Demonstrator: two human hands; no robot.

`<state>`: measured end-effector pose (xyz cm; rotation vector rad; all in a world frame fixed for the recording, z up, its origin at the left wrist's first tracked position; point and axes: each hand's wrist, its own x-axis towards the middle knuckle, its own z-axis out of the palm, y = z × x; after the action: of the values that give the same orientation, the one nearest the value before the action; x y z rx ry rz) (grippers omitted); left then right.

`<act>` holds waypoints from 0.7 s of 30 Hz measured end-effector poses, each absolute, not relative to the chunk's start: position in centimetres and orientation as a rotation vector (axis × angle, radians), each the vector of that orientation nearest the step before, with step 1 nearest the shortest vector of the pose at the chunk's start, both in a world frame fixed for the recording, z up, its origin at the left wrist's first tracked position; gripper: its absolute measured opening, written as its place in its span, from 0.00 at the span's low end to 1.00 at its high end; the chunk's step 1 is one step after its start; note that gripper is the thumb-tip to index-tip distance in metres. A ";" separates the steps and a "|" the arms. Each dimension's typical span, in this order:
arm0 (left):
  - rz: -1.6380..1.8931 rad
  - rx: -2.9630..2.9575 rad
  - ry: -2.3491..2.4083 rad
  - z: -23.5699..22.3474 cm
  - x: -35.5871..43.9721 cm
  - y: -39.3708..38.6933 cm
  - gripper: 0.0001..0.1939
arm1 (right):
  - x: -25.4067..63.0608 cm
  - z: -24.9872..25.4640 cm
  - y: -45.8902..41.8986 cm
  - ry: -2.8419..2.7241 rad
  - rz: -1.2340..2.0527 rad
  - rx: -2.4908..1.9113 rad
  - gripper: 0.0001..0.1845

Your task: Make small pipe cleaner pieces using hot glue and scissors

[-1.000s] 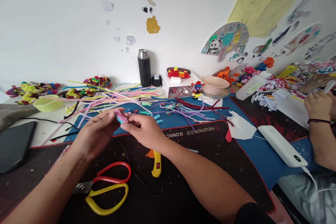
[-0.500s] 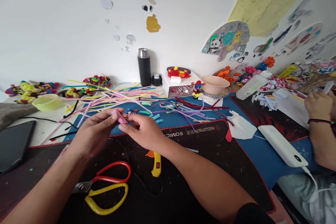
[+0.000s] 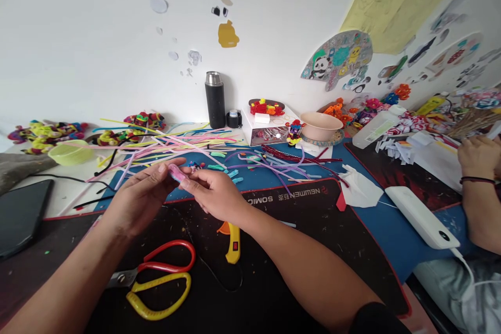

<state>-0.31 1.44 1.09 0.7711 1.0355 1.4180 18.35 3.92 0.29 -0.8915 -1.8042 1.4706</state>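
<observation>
Between my two hands is a small pink and lilac pipe-cleaner piece (image 3: 177,173), folded into a short, thick strip. My left hand (image 3: 146,188) pinches its upper left end between thumb and fingers. At its lower right end, my right hand (image 3: 211,190) grips it with thumb and fingertips. Just behind the fingers lies a small dark blue and red figure (image 3: 194,166), partly hidden. Below my hands, scissors (image 3: 160,279) with one red and one yellow handle rest on the black mat (image 3: 305,255). Beside them is a yellow-handled tool (image 3: 234,244), partly covered by my right forearm.
Loose pipe cleaners (image 3: 168,142) spread across the back of the table. A black flask (image 3: 215,102), a white box (image 3: 266,135) and a beige bowl (image 3: 321,126) stand near the wall. A phone (image 3: 25,216) lies left, a white power bank (image 3: 420,216) right. Another person's hand (image 3: 478,159) works at far right.
The pink piece has turned slightly and shows more of its length. My right fingertips have closed in on its lower end; my left hand is nearly where it was.
</observation>
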 end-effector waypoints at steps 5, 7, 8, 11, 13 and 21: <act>1.427 0.770 1.051 1.0 -0.4 1.4 0.26 | 18.5 0.8 3.8 -1.788 1.474 -0.890 0.18; 1.441 0.785 1.061 1.0 -0.4 1.4 0.25 | 18.5 0.9 3.9 -1.820 1.431 -0.914 0.18; 1.446 0.792 1.062 1.0 -0.4 1.3 0.24 | 18.6 0.9 3.9 -1.840 1.401 -0.925 0.18; 1.434 0.820 1.056 1.0 -0.5 1.3 0.21 | 18.6 0.9 3.9 -1.877 1.343 -0.931 0.19; 1.424 0.837 1.048 1.0 -0.5 1.3 0.19 | 18.6 1.0 3.8 -1.866 1.370 -0.924 0.21; 1.456 0.783 0.999 0.6 -1.0 1.5 0.22 | 18.5 0.8 3.8 -1.687 1.668 -0.797 0.23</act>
<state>-1.00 1.55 0.64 0.7831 0.9988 1.4560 18.52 3.76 0.79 -0.7969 -1.6868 1.6681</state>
